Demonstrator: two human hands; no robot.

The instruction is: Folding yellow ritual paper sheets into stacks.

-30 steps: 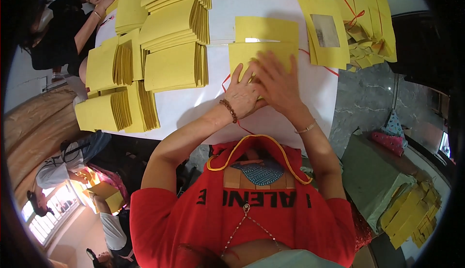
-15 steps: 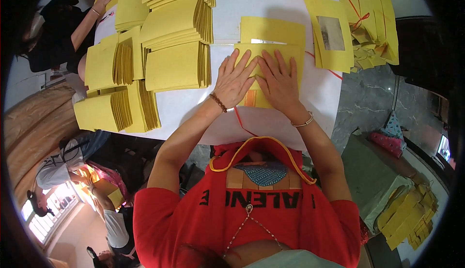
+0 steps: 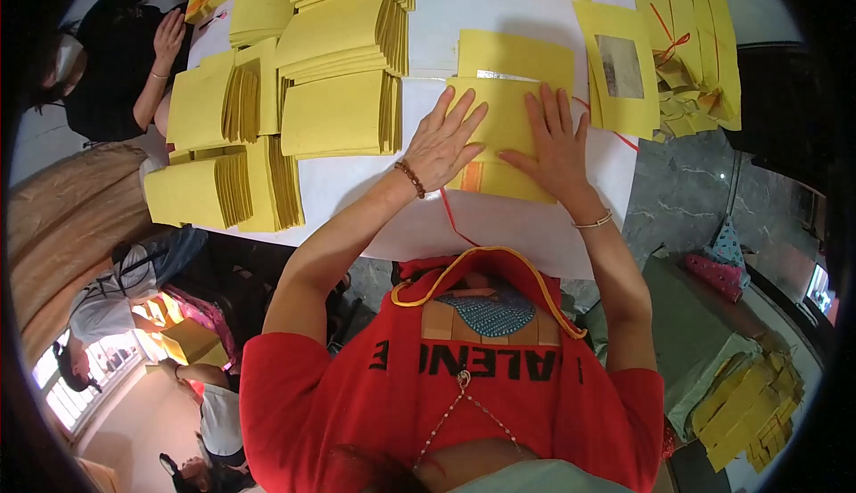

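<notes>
A folded sheet of yellow paper (image 3: 506, 110) lies in front of me on the white tabletop. My left hand (image 3: 443, 143) presses flat over its left part, fingers spread. On its right part my right hand (image 3: 559, 147) also lies flat, thumb pointing inward. Neither hand grips anything. Under the folded sheet, more yellow paper (image 3: 519, 53) shows beyond the far edge, with a thin shiny strip between. Toward me, a yellow part with an orange band (image 3: 471, 176) sticks out. A red string (image 3: 450, 217) runs from there over the table's near edge.
Several stacks of folded yellow paper (image 3: 339, 114) stand on the left. To the right lie a yellow sheet with a silvery patch (image 3: 621, 67) and a bundle tied with red string (image 3: 675, 40). A co-worker's hand (image 3: 168, 38) is at the far left. Yellow paper pieces (image 3: 749, 404) lie lower right.
My hands have moved apart across the folded sheet, the right one going outward to the right. At the far left, one of the co-worker's hands has come away from the other.
</notes>
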